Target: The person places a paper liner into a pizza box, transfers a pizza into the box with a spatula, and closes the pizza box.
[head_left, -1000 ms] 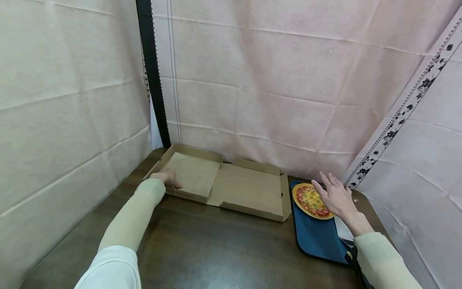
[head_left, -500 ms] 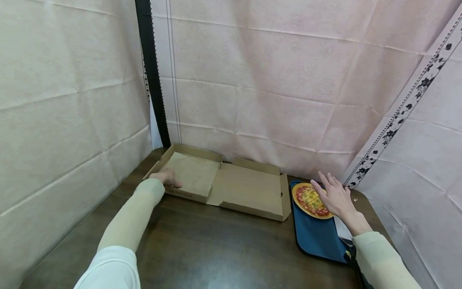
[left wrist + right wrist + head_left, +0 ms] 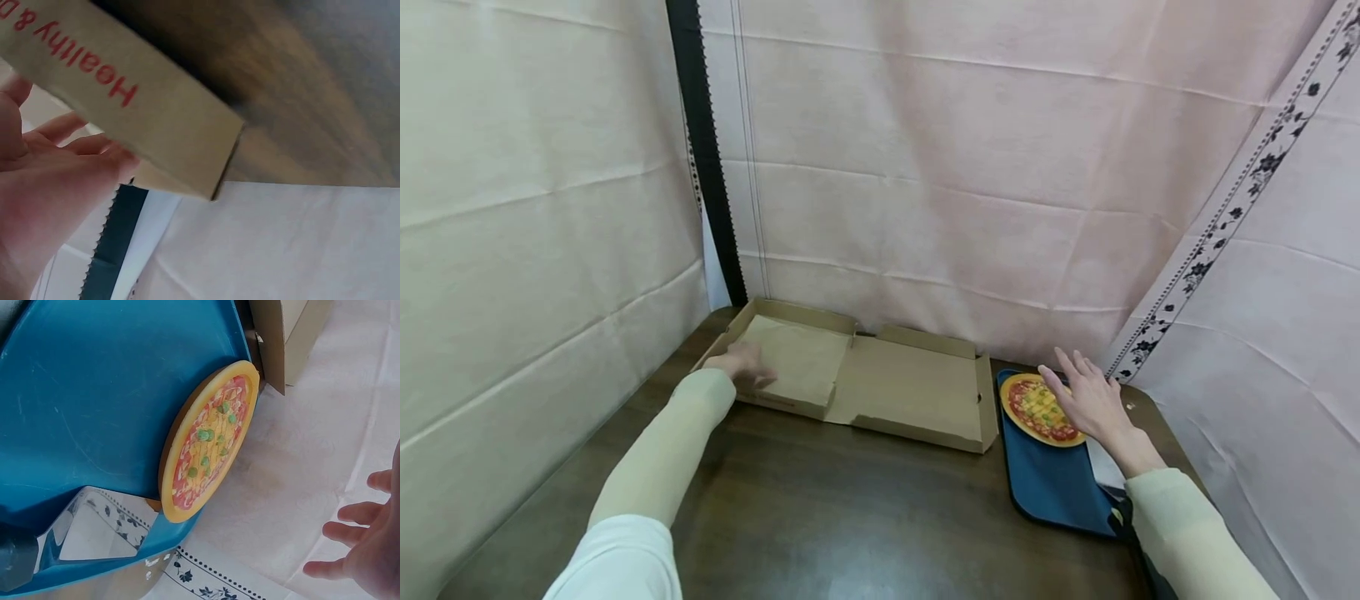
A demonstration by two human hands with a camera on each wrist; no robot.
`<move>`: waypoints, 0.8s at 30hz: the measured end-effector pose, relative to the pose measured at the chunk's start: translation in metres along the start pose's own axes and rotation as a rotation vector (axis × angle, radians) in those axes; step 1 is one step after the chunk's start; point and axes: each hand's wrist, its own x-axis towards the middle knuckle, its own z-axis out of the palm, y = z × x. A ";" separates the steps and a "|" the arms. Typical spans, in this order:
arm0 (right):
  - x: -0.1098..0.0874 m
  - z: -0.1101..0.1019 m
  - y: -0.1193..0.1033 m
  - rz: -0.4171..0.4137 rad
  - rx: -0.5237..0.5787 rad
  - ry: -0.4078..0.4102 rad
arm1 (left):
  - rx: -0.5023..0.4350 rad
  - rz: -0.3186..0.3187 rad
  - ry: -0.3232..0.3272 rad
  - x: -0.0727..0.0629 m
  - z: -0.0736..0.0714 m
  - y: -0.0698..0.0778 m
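An unfolded cardboard pizza box [image 3: 917, 387] lies at the back, with a sheet of paper [image 3: 797, 350] in its left half. Over the near wall of that half hovers my left hand [image 3: 745, 367]. In the left wrist view, its loosely bent fingers [image 3: 87, 144] are by the wall's edge; whether they touch it I cannot tell. A round pizza [image 3: 1037, 408] with a yellow crust rests at the far end of a blue tray [image 3: 1052, 483]. Above the pizza's right side is my right hand [image 3: 1093, 400], fingers spread, holding nothing.
A spatula with a shiny metal blade [image 3: 106, 525] and black handle [image 3: 15, 556] lies along the tray's right side. The tray stands just right of the box. Cloth walls [image 3: 925, 167] rise behind the brown table [image 3: 850, 508] and at both sides.
The head view has shifted slightly, so things sit a little further left in it. Both hands keep nearly the same places over the box and the tray.
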 end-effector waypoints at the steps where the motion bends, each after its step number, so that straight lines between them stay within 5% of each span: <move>1: 0.001 0.000 -0.001 -0.005 -0.002 0.000 | 0.004 0.000 0.006 -0.002 -0.002 0.001; 10: 0.004 -0.004 -0.002 -0.003 -0.037 0.005 | -0.054 0.073 0.081 -0.007 -0.016 0.024; 24: -0.011 -0.015 0.016 0.011 -0.111 0.005 | 0.163 0.224 0.144 -0.011 -0.012 0.097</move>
